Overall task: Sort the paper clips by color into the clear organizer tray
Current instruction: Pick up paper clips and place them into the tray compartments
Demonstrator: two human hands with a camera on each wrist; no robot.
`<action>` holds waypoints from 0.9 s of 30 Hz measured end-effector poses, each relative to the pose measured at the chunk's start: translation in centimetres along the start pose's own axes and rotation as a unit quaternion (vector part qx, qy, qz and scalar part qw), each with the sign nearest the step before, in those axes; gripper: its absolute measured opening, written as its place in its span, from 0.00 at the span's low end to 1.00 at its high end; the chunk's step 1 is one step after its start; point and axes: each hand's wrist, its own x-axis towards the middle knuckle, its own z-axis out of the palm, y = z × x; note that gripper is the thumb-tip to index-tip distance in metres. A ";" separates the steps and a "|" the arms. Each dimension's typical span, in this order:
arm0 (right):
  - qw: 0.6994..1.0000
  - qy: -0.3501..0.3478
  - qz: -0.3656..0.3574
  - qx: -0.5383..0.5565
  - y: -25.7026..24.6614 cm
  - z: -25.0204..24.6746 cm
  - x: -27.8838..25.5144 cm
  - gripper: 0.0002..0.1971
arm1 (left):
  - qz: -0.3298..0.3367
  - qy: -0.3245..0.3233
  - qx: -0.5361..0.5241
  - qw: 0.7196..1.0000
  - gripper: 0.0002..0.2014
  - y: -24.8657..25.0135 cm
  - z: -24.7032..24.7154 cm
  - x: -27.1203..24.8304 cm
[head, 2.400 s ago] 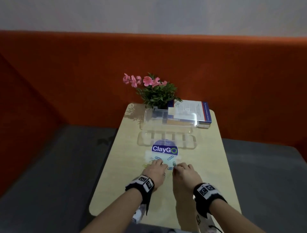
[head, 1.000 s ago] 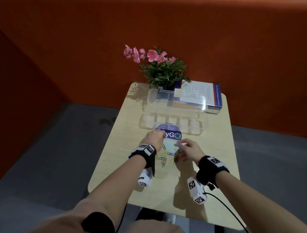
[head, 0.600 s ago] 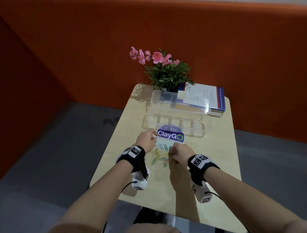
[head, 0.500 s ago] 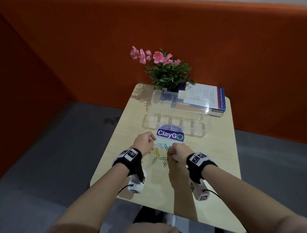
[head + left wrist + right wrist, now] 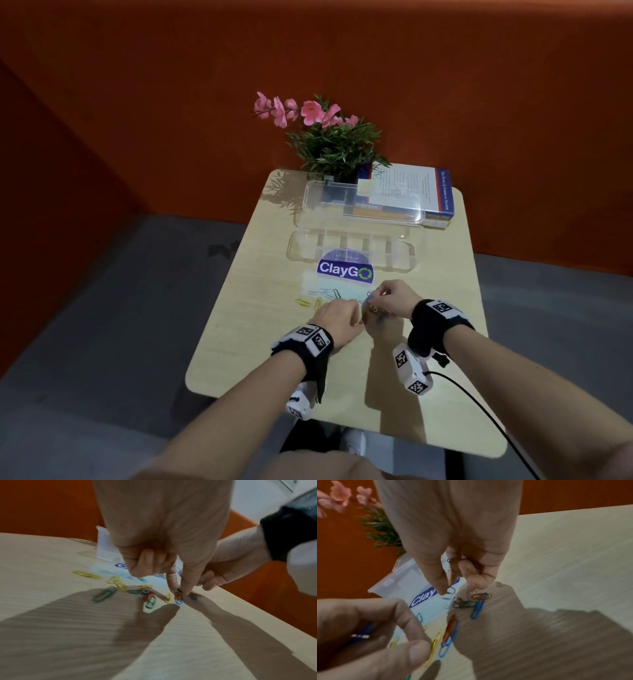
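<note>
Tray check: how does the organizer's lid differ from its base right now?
The base lies flat on the table and is split by dividers into compartments; the lid is one undivided shell. The lid stands tilted up behind the base, in front of the book; the base is nearer the paper clips. Both are clear plastic, and neither holds a clip yet.

Your left hand (image 5: 337,320) sits at about 6 o'clock on the tabletop (image 5: 260,329), index finger and thumb reaching down together with their tips close, the other fingers (image 5: 145,563) curled into the palm. Your right hand (image 5: 394,297) lies just beside it at 3 o'clock, fingers bent downward, thumb and forefinger pinched together. Both forearms come in from 6 o'clock, a black band on each wrist.
</note>
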 end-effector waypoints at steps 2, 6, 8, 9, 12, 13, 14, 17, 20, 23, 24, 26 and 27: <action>0.999 0.012 0.014 0.037 0.4 -0.2 -0.2 0.12 | 0.006 0.003 0.022 1.000 0.06 0.6 0.4 0.5; 0.995 0.032 0.033 0.089 0.7 -0.2 -0.3 0.14 | 0.002 0.000 0.060 0.998 0.14 1.0 0.7 1.0; 0.994 0.038 0.042 0.093 0.6 -0.2 -0.1 0.14 | 0.004 0.002 0.057 0.998 0.13 0.8 0.8 1.2; 0.993 0.036 0.046 0.098 0.6 -0.1 0.1 0.13 | 0.006 0.004 0.052 0.999 0.13 0.7 0.8 1.2; 0.986 0.022 0.058 0.155 0.5 -0.3 0.3 0.10 | 0.011 0.013 0.045 0.999 0.11 0.3 0.9 1.4; 0.981 0.024 0.062 0.184 0.6 -0.4 0.2 0.11 | 0.011 0.015 0.042 0.999 0.11 0.2 0.9 1.3; 0.975 0.031 0.065 0.212 0.7 -0.5 0.1 0.11 | 0.010 0.015 0.038 0.999 0.11 0.1 0.9 1.4; 0.954 0.049 0.065 0.289 1.4 -0.8 -0.5 0.12 | -0.001 0.008 0.009 1.000 0.09 -0.2 0.8 1.6; 0.941 0.050 0.082 0.325 2.4 -1.1 -1.2 0.10 | -0.013 -0.001 -0.018 1.000 0.07 -0.6 0.8 1.9; 0.933 0.059 0.099 0.342 3.2 -1.0 -1.5 0.12 | -0.002 -0.008 -0.011 1.000 0.07 -0.8 0.8 1.8; 0.928 0.058 0.107 0.352 3.4 -0.9 -1.5 0.12 | 0.004 -0.010 -0.005 1.000 0.07 -0.9 0.8 1.8; 0.918 0.042 0.129 0.373 3.7 -0.6 -1.4 0.13 | 0.012 -0.012 0.011 1.000 0.07 -1.1 0.8 1.7; 0.913 0.033 0.137 0.383 3.8 -0.4 -1.4 0.14 | 0.016 -0.014 0.019 1.000 0.07 -1.1 0.8 1.6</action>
